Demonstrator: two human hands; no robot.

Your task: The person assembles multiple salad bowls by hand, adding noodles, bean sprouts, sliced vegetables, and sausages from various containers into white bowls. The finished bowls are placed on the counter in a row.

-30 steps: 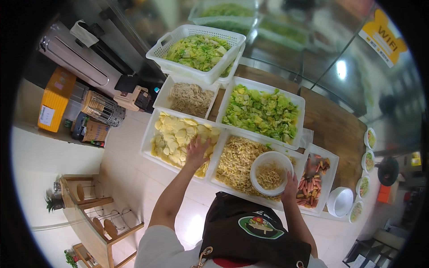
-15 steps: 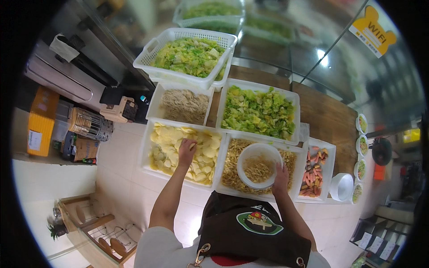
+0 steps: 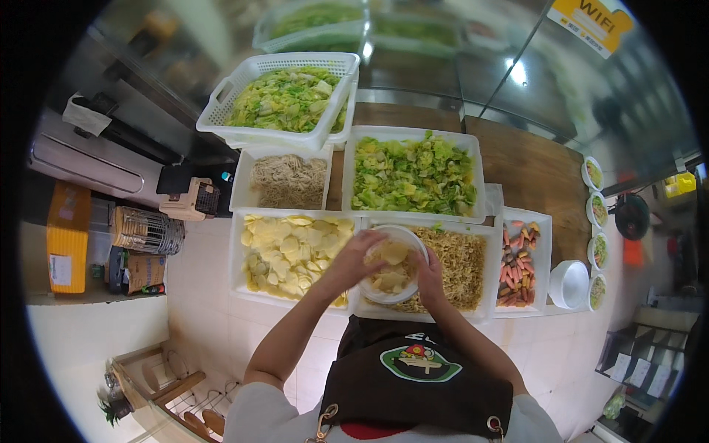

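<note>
My right hand [image 3: 430, 279] grips the right rim of a round white bowl [image 3: 365, 291], held above the tray of brown shredded strands [image 3: 454, 269]. Pale yellow slices, which look like potato [image 3: 391, 279], lie in the bowl on brown strands. Over the bowl's left side is my left hand [image 3: 356, 260], slightly blurred, its fingers apart at the slices. To the left stands a white tray of similar potato slices [image 3: 292, 251]. Behind the bowl is a tray of chopped green lettuce-like leaves [image 3: 413, 176].
A perforated white basket of chopped greens [image 3: 288, 100] stands at the back left, near a tray of greyish shreds [image 3: 289, 181]. Right of the strands are pink and brown sausage pieces [image 3: 518, 266], stacked white bowls [image 3: 569, 285] and several filled bowls [image 3: 598, 251] along the table edge.
My left hand has moved right from the potato tray to the bowl, and potato slices now show in it. My right hand has brought the bowl left. The view has shifted slightly.
</note>
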